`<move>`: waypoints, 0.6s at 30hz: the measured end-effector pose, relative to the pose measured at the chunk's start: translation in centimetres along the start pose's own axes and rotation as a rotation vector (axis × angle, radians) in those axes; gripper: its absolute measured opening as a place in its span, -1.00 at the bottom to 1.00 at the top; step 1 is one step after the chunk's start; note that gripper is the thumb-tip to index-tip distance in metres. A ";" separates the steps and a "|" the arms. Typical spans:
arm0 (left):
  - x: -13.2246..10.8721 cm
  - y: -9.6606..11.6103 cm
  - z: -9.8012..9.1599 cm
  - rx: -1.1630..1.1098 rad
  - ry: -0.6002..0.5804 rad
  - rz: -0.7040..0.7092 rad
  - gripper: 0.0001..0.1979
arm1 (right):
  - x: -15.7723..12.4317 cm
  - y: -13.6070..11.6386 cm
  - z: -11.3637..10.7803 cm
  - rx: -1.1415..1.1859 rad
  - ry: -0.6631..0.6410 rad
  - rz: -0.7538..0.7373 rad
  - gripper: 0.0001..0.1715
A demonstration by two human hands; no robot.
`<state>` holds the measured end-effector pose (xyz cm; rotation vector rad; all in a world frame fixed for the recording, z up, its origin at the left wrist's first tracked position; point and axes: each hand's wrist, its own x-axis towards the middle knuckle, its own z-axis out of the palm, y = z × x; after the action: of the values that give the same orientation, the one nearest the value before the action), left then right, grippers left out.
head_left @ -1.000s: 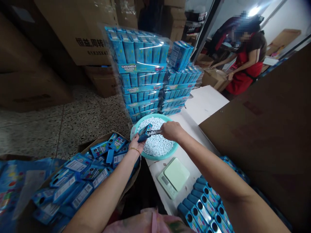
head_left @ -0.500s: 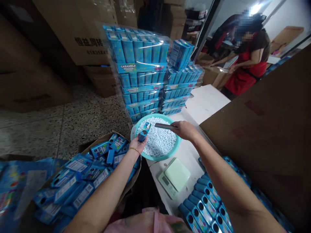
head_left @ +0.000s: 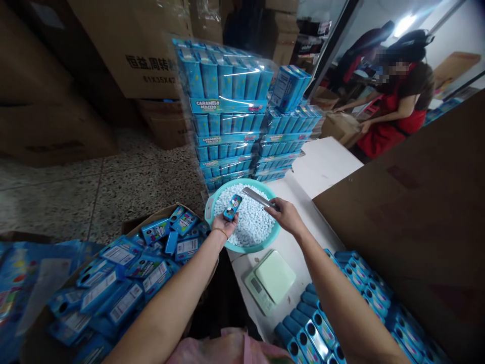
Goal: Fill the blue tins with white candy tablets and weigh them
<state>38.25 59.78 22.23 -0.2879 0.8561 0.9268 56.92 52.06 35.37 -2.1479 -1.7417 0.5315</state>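
Observation:
My left hand (head_left: pixel 223 223) is closed round a small blue candy box (head_left: pixel 232 207), held upright over the near left rim of a teal basin (head_left: pixel 209 205). The basin is heaped with small white candies (head_left: pixel 250 222). My right hand (head_left: pixel 285 215) grips the handle of a metal scoop (head_left: pixel 254 196), which reaches up and left over the candies. The scoop's tip lies a little right of the box, not touching it. A pale green kitchen scale (head_left: pixel 270 279) stands on the white table just below the basin.
A cardboard carton (head_left: pixel 125 280) of loose blue boxes sits at lower left. Rows of filled blue boxes (head_left: pixel 329 323) lie at lower right. Shrink-wrapped stacks (head_left: pixel 227 116) stand behind the basin. A big brown cardboard panel (head_left: pixel 417 202) walls the right. A person in red (head_left: pixel 397 116) works at the back.
The scoop has lifted out of the small box's mouth and swung right and up. My left hand has tilted the box more upright and drawn it slightly toward me.

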 end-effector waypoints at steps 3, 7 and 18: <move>0.7 0.4 -0.3 0.014 -0.013 0.005 -0.76 | -0.2 -0.1 1.0 0.066 0.052 0.022 -0.59; 0.9 0.7 -0.7 0.019 0.004 0.019 -0.80 | -0.3 0.2 2.3 0.203 0.101 0.020 -0.59; -0.3 0.7 0.7 0.223 0.034 0.067 -0.83 | -1.1 -2.6 2.9 -0.019 0.101 -0.239 -0.65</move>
<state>37.97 60.45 23.03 -0.0825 0.9967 0.8814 53.08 51.58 34.15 -1.9068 -1.9174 0.3387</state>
